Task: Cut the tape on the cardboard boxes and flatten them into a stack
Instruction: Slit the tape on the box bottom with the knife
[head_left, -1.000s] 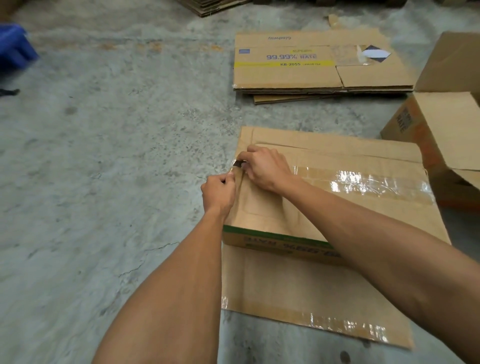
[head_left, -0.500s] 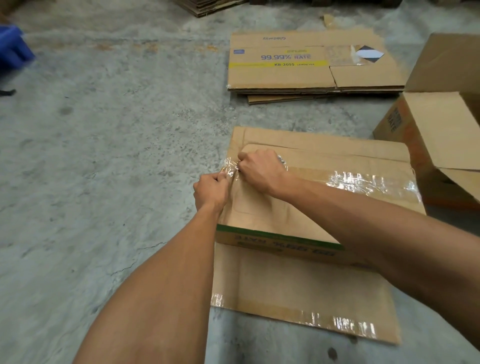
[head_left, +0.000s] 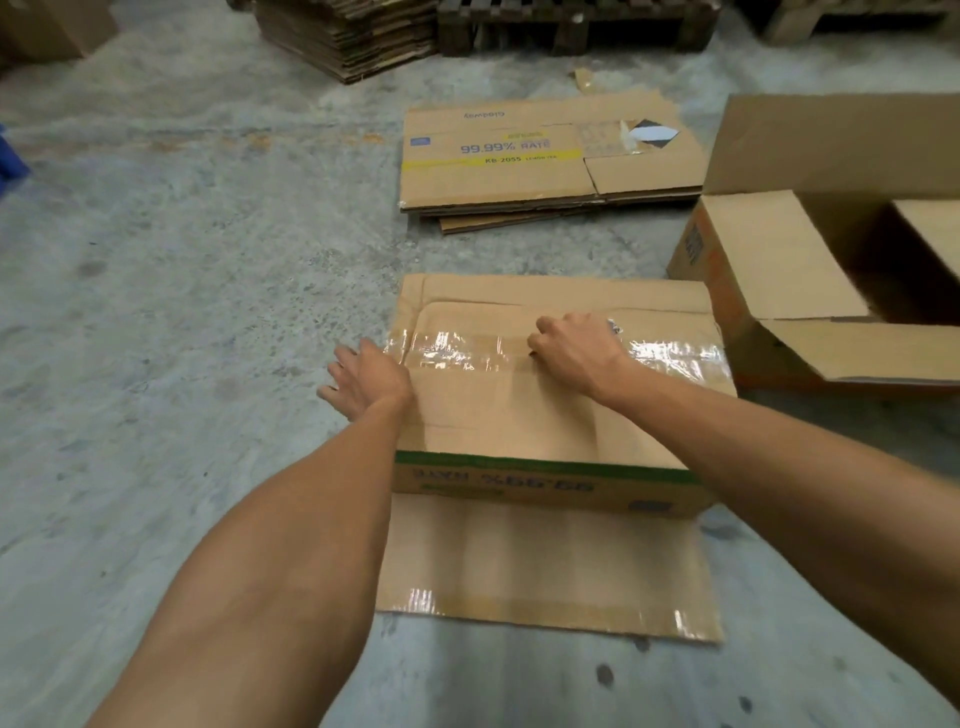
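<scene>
While a low stack of flattened boxes (head_left: 550, 166) already lies on the concrete floor (head_left: 182, 312) further off, the taped box (head_left: 545, 415) just in front of the person is not yet collapsed; it sits on a loose cardboard sheet (head_left: 540, 566), and a glossy strip of clear tape (head_left: 467, 351) runs across its top. The right hand (head_left: 576, 353) is clenched on that strip about midway along, with a small metallic tip showing beyond the knuckles, probably a blade, though too small to tell. The left hand (head_left: 366, 379) lies open-fingered against the box's left edge, gripping nothing, apparently bracing it. Judging by this, the tape cut is partway done. An opened box (head_left: 831, 291) to the right also awaits flattening, so a good share of the work remains.
</scene>
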